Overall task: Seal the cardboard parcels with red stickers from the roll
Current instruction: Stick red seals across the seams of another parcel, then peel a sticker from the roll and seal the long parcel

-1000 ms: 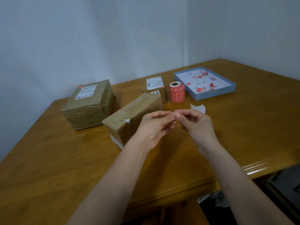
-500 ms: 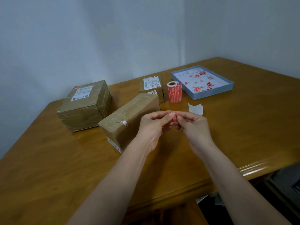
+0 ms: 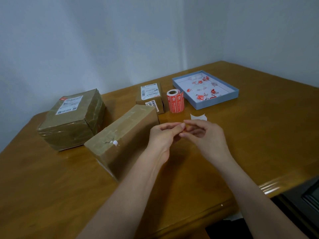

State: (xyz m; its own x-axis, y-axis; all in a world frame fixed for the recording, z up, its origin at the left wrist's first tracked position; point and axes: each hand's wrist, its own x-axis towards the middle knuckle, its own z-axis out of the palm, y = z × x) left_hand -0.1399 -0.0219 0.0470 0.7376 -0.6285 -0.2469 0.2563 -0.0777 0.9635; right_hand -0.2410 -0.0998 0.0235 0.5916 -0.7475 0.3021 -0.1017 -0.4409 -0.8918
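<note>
Since a moment ago our hands have barely shifted. Left hand (image 3: 164, 137) and right hand (image 3: 205, 135) pinch a small red sticker (image 3: 184, 129), likely freeing it; nearest parcel (image 3: 120, 137) just left, roll (image 3: 175, 100) upright beyond on desk (image 3: 259, 135).

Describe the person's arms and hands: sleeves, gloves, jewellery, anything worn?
Both forearms are bare up to the bottom edge of the frame; no sleeves show. The left hand and right hand wear no gloves. No watch, bracelet or ring is visible. Nails look short and unpainted, though they are small in view.
</note>
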